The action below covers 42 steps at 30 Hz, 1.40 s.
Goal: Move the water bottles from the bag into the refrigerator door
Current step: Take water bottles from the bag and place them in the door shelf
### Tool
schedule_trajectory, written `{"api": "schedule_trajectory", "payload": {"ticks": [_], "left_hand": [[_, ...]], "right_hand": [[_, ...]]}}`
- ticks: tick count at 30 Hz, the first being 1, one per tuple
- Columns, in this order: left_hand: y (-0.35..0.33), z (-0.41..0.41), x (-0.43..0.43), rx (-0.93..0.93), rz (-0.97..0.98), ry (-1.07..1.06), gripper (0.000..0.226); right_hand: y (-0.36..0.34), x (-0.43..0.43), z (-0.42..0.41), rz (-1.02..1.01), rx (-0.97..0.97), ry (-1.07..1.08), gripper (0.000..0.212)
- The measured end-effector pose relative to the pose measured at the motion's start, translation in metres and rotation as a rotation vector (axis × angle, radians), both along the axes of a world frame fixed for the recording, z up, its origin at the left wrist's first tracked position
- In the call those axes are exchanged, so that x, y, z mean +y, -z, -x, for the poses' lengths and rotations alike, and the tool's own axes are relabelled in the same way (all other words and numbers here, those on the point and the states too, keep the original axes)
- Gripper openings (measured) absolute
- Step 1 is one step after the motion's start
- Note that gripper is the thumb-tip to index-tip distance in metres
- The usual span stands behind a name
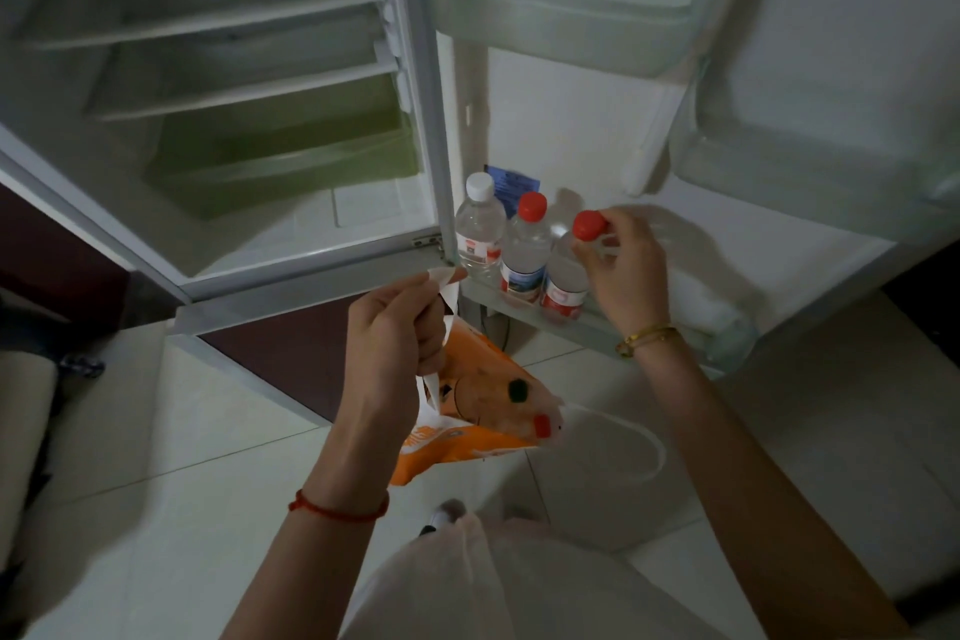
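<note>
From the head view, the right hand (626,270) pinches the red cap of a clear plastic water bottle (566,276), which stands upright in the lowest refrigerator door shelf (613,327), rightmost of three bottles. The left hand (395,338), fingers clenched, grips the handle of the orange-and-white plastic bag (483,416), which hangs below and left of that shelf; whether any bottles remain inside it cannot be told.

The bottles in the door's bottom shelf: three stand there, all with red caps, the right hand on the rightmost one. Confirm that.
Not quite. The head view shows only two red caps: the leftmost bottle has a white cap. Three bottles do stand in the bottom shelf, and the right hand is on the rightmost bottle.
</note>
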State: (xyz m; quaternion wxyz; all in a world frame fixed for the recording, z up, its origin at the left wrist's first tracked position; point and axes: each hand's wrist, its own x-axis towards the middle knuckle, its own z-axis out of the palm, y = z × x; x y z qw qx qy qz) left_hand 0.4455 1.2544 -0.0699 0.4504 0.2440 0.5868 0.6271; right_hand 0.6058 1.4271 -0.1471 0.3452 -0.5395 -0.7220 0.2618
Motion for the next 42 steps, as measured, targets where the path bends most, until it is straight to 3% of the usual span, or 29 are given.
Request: {"api": "schedule_trajectory", "payload": {"ticks": [4,6,7,10,13,18,27,34,38,42], "left_hand": [[-0.001,-0.002,-0.003,-0.027,-0.005,0.014,0.034],[-0.002,-0.004,-0.003,-0.035,-0.014,0.025,0.045],[-0.003,-0.005,-0.004,-0.038,-0.019,0.029,0.055],[-0.006,-0.009,-0.005,-0.048,-0.031,0.047,0.064],[-0.008,-0.013,-0.006,-0.062,-0.042,0.059,0.065],[-0.009,-0.022,-0.009,-0.035,-0.027,0.066,0.067],[-0.010,-0.035,-0.015,-0.037,-0.002,0.050,0.057],[-0.007,-0.036,-0.018,-0.024,-0.027,0.052,0.034],[-0.003,-0.027,-0.016,-0.013,-0.029,-0.007,0.051],[0.003,-0.011,-0.016,-0.021,-0.022,-0.083,0.021]], "right_hand": [[0.010,-0.025,-0.007,-0.033,0.097,0.085,0.034],[0.022,-0.044,-0.013,-0.051,0.026,0.137,0.015],[0.032,-0.053,-0.016,-0.001,-0.041,0.129,0.016],[0.075,-0.075,-0.024,0.407,-0.345,0.009,0.037],[0.117,-0.088,-0.028,0.717,-0.501,-0.060,0.035],[0.144,-0.099,-0.026,0.995,-0.200,0.078,0.031],[0.210,-0.085,-0.033,1.120,-0.051,0.311,0.024],[0.189,-0.094,-0.027,1.137,-0.136,0.343,0.035],[0.179,-0.098,-0.023,1.044,-0.166,0.312,0.036],[0.154,-0.103,-0.012,0.847,-0.137,0.304,0.031]]}}
